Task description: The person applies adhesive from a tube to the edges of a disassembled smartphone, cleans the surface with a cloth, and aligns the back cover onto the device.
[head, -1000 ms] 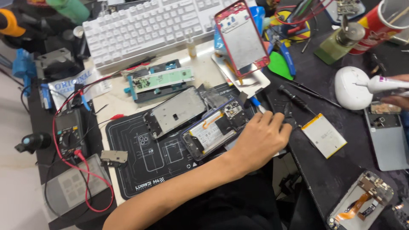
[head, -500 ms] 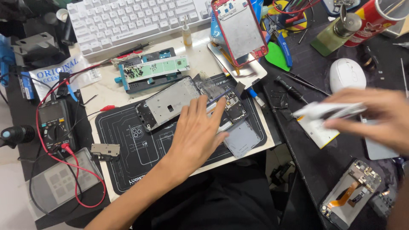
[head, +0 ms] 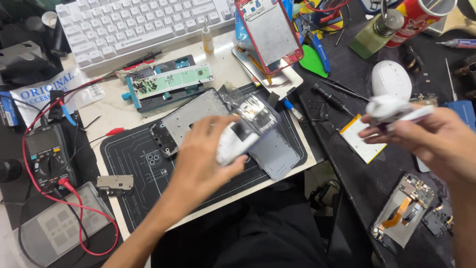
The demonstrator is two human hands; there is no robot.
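Lifting opened phone body [head: 248,130] off dark work mat [head: 134,164]: left hand [head: 201,161] fingers clasp its lower end, phone tilted above mat centre. Right hand [head: 436,141] pinches blurred white tool [head: 396,110], apart over black bench. Judgement: support phone underneath, keep level, bring tool in slowly.

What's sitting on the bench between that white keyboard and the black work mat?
In the head view, between the keyboard and the black mat lies a circuit board clamped in a blue-ended holder.
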